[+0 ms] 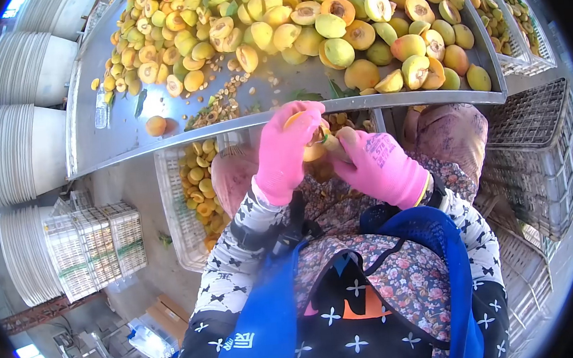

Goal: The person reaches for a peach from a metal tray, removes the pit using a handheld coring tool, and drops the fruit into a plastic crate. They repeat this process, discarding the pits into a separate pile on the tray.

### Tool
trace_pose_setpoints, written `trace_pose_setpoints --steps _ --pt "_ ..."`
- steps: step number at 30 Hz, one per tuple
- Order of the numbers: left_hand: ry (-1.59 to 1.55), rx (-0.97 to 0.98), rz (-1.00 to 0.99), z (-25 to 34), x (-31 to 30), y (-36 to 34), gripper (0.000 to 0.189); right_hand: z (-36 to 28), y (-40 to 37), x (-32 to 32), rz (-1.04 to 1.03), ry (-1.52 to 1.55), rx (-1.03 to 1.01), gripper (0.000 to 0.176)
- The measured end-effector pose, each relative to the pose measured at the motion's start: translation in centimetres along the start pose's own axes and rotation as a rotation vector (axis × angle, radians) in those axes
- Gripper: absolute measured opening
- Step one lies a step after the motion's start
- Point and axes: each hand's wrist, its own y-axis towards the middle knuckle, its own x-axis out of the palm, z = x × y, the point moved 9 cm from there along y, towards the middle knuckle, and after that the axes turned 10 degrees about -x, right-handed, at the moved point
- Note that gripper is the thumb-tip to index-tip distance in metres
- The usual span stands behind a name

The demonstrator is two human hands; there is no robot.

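Just off the near edge of the metal table, both my hands wear pink gloves and meet over my lap. My left hand is closed round a yellow peach. Against that fruit, my right hand grips a pale handle; the tool's working end is mostly hidden by the fruit and fingers. Whole and halved peaches are heaped on the table, several with pits showing. Loose pits and scraps lie nearer the edge. One peach sits apart at the left.
Below the table, a white crate holds peach halves. Stacked crates stand right and left. Round white stacks line the far left. A clear bottle lies on the table. More filled crates are at the upper right.
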Motion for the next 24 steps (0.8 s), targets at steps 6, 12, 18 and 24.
trace_pose_setpoints --steps 6,12,18,24 --pt "-0.176 -0.004 0.12 -0.9 -0.5 0.5 0.031 -0.9 -0.1 0.1 0.142 0.209 -0.003 0.028" --pt "-0.201 -0.057 0.073 -1.3 0.1 1.1 0.025 0.8 -0.7 2.1 -0.043 0.095 0.128 0.03" --pt "-0.311 0.114 0.225 -0.1 0.2 0.8 0.021 0.5 0.0 2.1 0.125 0.374 0.171 0.032" --pt "-0.17 -0.028 0.209 -1.1 0.4 1.7 0.023 1.8 -1.0 2.6 -0.019 0.335 0.22 0.028"
